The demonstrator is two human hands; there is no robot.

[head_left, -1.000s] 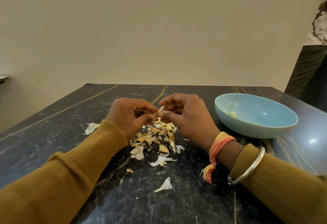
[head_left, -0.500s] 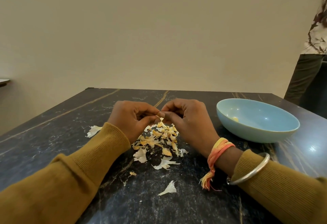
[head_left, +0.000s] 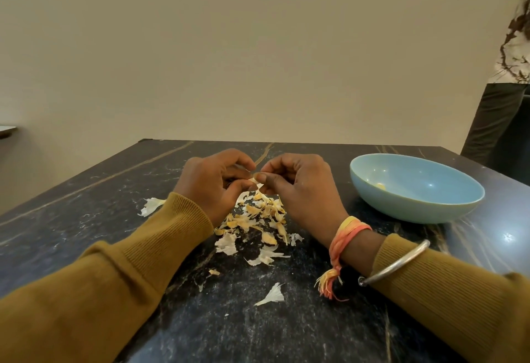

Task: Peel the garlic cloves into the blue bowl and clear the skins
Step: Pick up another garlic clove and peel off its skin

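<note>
My left hand (head_left: 210,183) and my right hand (head_left: 298,190) meet above the dark marble table (head_left: 86,213), fingers curled. Between their fingertips they pinch a small garlic clove (head_left: 255,180) with pale skin hanging from it; most of the clove is hidden by the fingers. Directly beneath lies a pile of yellowish and white garlic skins (head_left: 258,216). The blue bowl (head_left: 415,205) stands to the right of my right hand, with one peeled clove (head_left: 380,186) inside near its left wall.
Loose white skin pieces lie apart from the pile: one at the left beside my sleeve (head_left: 150,206), one nearer to me (head_left: 272,295). A person (head_left: 499,104) stands at the table's far right corner. A beige wall rises behind the table's far edge.
Both hands stay together over the pile, still working the clove. The view has tilted slightly, so hands and bowl sit a little lower in the frame.
</note>
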